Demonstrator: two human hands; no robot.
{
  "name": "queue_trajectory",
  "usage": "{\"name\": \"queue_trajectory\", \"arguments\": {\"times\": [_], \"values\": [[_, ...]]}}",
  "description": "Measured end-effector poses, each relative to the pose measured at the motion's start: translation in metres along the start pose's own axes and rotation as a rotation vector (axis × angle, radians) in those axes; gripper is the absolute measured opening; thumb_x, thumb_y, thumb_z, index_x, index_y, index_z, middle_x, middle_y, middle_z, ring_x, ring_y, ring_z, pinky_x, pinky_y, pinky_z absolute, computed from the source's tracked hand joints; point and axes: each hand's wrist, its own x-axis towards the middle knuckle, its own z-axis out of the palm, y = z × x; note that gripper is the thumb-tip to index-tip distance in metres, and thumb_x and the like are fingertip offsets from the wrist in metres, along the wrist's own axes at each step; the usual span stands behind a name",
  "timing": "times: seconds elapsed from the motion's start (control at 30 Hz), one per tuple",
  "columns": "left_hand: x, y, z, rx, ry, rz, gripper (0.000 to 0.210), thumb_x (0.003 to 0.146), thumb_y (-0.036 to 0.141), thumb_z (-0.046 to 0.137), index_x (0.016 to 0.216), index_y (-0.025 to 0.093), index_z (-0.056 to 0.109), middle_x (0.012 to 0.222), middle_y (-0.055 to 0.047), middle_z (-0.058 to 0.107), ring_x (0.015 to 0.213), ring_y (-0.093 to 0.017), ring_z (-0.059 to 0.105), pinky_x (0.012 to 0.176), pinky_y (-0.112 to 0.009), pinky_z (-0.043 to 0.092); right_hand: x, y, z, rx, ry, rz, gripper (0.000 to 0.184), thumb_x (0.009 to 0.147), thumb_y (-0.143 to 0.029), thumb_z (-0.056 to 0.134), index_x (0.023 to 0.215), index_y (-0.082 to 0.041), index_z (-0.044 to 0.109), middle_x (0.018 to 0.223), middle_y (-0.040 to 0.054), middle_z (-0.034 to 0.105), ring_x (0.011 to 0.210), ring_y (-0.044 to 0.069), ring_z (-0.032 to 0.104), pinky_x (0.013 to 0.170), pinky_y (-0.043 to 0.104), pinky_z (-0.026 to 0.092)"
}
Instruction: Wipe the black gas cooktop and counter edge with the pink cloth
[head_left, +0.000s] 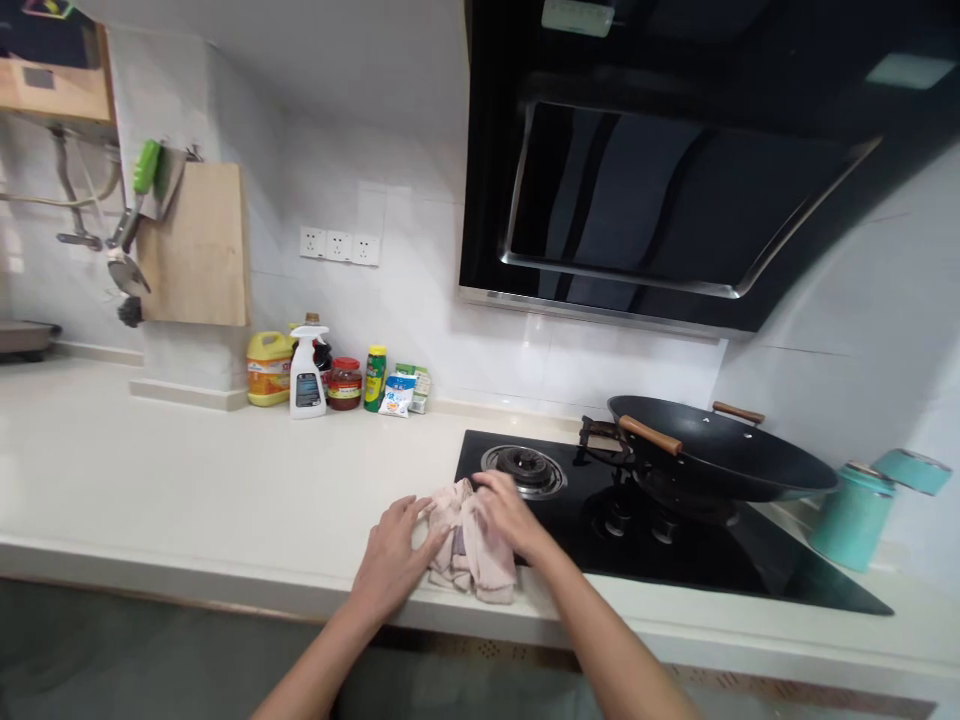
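A crumpled pale pink cloth [491, 560] lies on the white counter, by the left front corner of the black gas stove. My left hand [397, 555] grips its left side, with the thumb on top and the fingers bent over the far edge. On the other side my right hand [510, 515] has its fingers curled onto the upper right of the cloth; some fingertips are hidden in the folds. Just beyond is the left burner [523, 468], with no pot on its ring.
A black wok [720, 450] with wooden handles sits on the right burner. Beside it stands a teal canister [853, 515], lid raised. Along the wall are a spray bottle [307, 375], a yellow jug [270, 370] and a red-lidded jar [345, 385]. A range hood [660, 200] hangs above.
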Motion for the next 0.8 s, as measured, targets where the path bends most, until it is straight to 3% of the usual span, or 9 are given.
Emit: {"name": "queue_trajectory", "arguments": {"times": [0.1, 0.23, 0.33, 0.47, 0.6, 0.8], "values": [[0.008, 0.012, -0.003, 0.046, -0.045, -0.007, 0.048, 0.09, 0.051, 0.059, 0.131, 0.027, 0.065, 0.147, -0.013, 0.054, 0.14, -0.032, 0.047, 0.115, -0.053, 0.039, -0.037, 0.043, -0.046, 0.049, 0.191, -0.019, 0.042, 0.102, -0.044, 0.037, 0.118, -0.023, 0.069, 0.13, 0.0106, 0.061, 0.124, 0.023, 0.056, 0.11, 0.039, 0.042], [0.026, 0.054, 0.003, 0.126, -0.371, -0.026, 0.076, 0.08, 0.063, 0.066, 0.148, 0.03, 0.052, 0.164, -0.014, 0.035, 0.152, -0.043, 0.024, 0.12, -0.061, 0.025, -0.107, 0.109, -0.082, -0.106, 0.448, 0.073, 0.043, 0.102, -0.047, 0.037, 0.103, -0.023, 0.072, 0.11, 0.0094, 0.069, 0.105, 0.023, 0.064, 0.097, 0.039, 0.048], [0.032, 0.087, 0.019, 0.213, -0.506, -0.021, 0.092, 0.074, 0.068, 0.067, 0.154, 0.028, 0.045, 0.165, -0.016, 0.031, 0.151, -0.049, 0.022, 0.118, -0.065, 0.022, -0.155, 0.14, -0.08, -0.369, 0.556, 0.124, 0.047, 0.101, -0.05, 0.036, 0.099, -0.021, 0.074, 0.11, 0.0123, 0.07, 0.105, 0.027, 0.064, 0.094, 0.044, 0.048], [0.017, 0.117, 0.046, 0.266, -0.45, 0.081, 0.089, 0.076, 0.072, 0.062, 0.151, 0.027, 0.049, 0.159, -0.018, 0.04, 0.144, -0.049, 0.031, 0.117, -0.067, 0.018, -0.194, 0.149, -0.062, -0.641, 0.655, 0.198, 0.054, 0.101, -0.052, 0.031, 0.114, -0.021, 0.074, 0.127, 0.0136, 0.069, 0.119, 0.032, 0.06, 0.097, 0.05, 0.042], [-0.012, 0.146, 0.071, 0.161, -0.446, 0.168, 0.091, 0.074, 0.084, 0.055, 0.15, 0.035, 0.048, 0.158, -0.015, 0.04, 0.144, -0.049, 0.028, 0.115, -0.071, 0.016, -0.21, 0.15, -0.056, -0.663, 0.634, 0.153, 0.058, 0.103, -0.053, 0.027, 0.123, -0.02, 0.07, 0.135, 0.0126, 0.067, 0.12, 0.031, 0.061, 0.095, 0.047, 0.041], [-0.044, 0.196, 0.117, 0.083, -0.426, 0.413, 0.074, 0.078, 0.082, 0.054, 0.136, 0.036, 0.06, 0.146, -0.015, 0.048, 0.132, -0.045, 0.039, 0.107, -0.07, 0.026, -0.22, 0.171, -0.055, -0.556, 0.73, -0.037, 0.051, 0.103, -0.048, 0.031, 0.113, -0.02, 0.073, 0.116, 0.0113, 0.075, 0.111, 0.03, 0.066, 0.096, 0.046, 0.041]]}}
